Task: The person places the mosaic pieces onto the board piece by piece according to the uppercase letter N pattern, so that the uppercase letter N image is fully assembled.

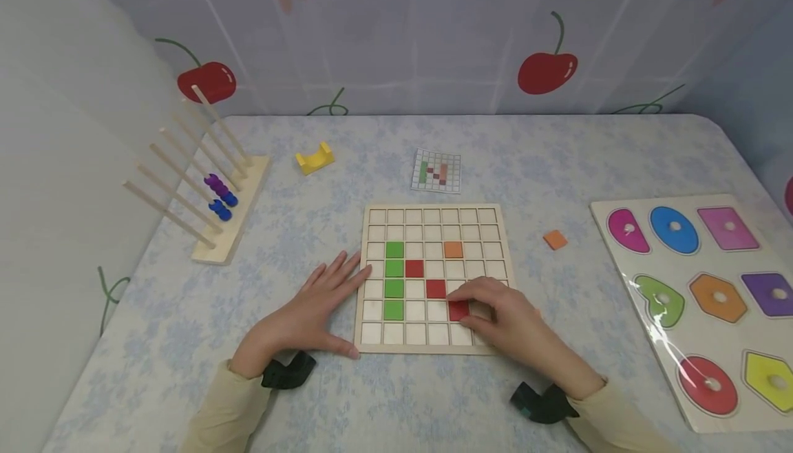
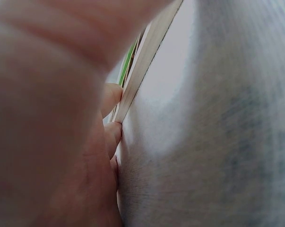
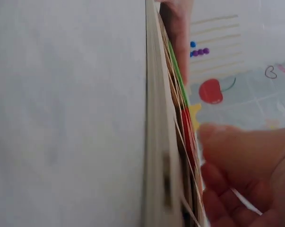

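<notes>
In the head view a wooden grid board (image 1: pixel 434 351) lies flat on the table. A column of several green square tiles (image 1: pixel 394 288) sits in its left part, and one orange tile (image 1: pixel 453 250) at upper right. Two red tiles (image 1: pixel 436 289) step down diagonally to a third red tile (image 1: pixel 458 311). My right hand (image 1: pixel 508 315) has its thumb and index finger at opposite edges of that third tile, pinching it at its cell. My left hand (image 1: pixel 316 312) spreads its fingers along the board's left edge; in the left wrist view fingertips (image 2: pixel 113 97) touch the wooden rim (image 2: pixel 144 61).
A printed pattern card (image 1: pixel 436 171) lies behind the board, a loose orange tile (image 1: pixel 555 239) to its right. A peg rack (image 1: pixel 232 233) with blue and purple beads and a yellow piece (image 1: pixel 315 159) stand left. A knobbed shape puzzle (image 1: pixel 672 277) lies at right.
</notes>
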A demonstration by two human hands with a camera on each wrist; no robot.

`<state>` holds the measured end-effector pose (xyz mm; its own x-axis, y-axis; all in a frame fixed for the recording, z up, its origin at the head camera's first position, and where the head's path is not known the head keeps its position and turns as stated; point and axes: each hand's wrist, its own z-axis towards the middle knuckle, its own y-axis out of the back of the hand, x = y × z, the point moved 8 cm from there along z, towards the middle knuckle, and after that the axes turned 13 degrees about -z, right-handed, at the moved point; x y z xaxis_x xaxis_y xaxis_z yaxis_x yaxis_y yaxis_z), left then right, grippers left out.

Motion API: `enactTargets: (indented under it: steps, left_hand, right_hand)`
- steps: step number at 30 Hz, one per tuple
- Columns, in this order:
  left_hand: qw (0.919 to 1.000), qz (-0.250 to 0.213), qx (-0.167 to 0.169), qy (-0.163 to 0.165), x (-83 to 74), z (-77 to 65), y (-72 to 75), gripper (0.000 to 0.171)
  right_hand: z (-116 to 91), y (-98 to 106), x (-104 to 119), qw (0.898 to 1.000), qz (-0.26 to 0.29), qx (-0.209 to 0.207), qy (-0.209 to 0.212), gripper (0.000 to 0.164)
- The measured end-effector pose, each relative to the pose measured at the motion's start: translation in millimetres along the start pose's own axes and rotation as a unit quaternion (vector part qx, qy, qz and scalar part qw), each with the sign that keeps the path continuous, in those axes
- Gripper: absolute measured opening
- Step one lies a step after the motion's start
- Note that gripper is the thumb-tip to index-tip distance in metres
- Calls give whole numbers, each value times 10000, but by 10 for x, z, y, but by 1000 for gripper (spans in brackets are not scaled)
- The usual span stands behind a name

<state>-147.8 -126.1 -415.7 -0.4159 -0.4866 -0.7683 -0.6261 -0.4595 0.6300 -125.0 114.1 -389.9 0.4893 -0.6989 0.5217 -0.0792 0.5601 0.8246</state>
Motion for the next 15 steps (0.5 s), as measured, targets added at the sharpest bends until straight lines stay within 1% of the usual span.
enactTargets:
  steps: [4,6,8,11,15]
  left_hand:
    - [10000,-43,1,-19,-7,0,-6,115]
    - [10000,-51,8,-14,-8,0,-9,115]
    - [10000,-40,17,5,-7,-1,-11,115]
    - [10000,-15,18,30,-5,-3,-6,115]
    - [10000,12,-2,45,-6,-4,4,114]
  right_hand:
    - [-54,273,-81,9986,-191,-362,-330,42]
    - [-118,429,-153,9965,-350,-550,-531,45]
    - [-205,550,-229,9940,-517,-652,-709,47]
    - [-348,635,-335,9910,-628,-593,-1020,47]
    - [-507,613,-423,9901,-544,-446,-1212,45]
